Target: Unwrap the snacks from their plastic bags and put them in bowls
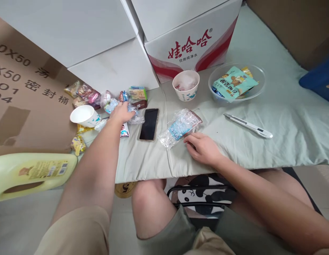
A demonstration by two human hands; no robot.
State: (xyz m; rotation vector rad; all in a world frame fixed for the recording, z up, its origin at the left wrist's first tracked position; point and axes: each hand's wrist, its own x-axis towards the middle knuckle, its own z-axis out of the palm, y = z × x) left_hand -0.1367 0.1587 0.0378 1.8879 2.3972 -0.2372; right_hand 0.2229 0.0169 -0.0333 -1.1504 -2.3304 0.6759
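My left hand [123, 113] reaches into a heap of small wrapped snacks at the left of the table. Its thumb and fingers are apart, resting over a clear-wrapped packet [138, 117]; part of the fingers is hidden. My right hand [203, 148] lies on the cloth, fingers loosely curled, with nothing visible in them. Its fingertips are at the lower right edge of a clear plastic packet with a blue label [180, 127]. Between the hands lies a black phone [149, 124]. Beside my left forearm a white paper cup [83, 116] leans among the snacks.
Behind stand a patterned paper bowl [186, 88] with crumpled clear plastic and a clear basin [262, 85] holding snack bags. A utility knife [248, 125] lies at right. White cartons [191, 49] rise at the back. A yellow jug [55, 159] stands at left.
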